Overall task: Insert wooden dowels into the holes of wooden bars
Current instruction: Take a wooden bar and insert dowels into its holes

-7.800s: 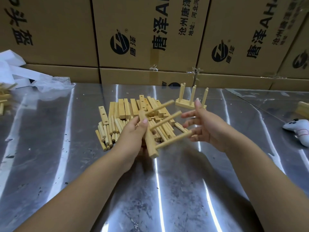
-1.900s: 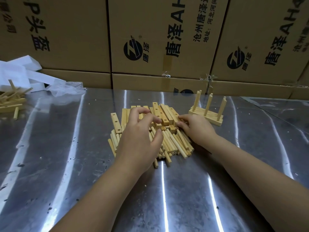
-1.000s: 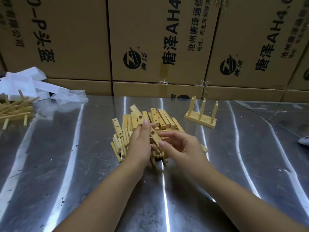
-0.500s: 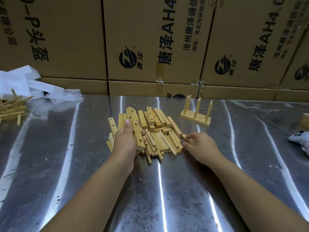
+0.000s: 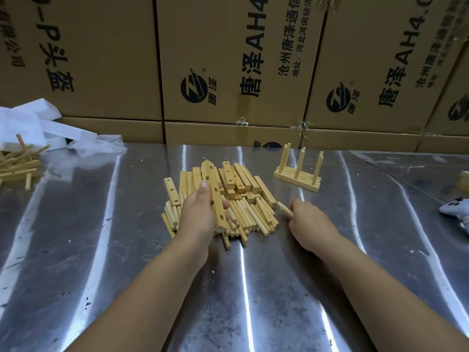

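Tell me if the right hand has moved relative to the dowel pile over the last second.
Yes. The right hand shifted rightward off the dowel pile, now beside its right edge, holding one dowel.

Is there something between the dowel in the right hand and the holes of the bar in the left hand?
Nothing visible: open air over the pile separates the dowel in the right hand from the bar in the left hand.

Bare table (image 5: 106, 250) nearside; dowel pile (image 5: 243, 217) and pegged bar (image 5: 297, 177) beyond.
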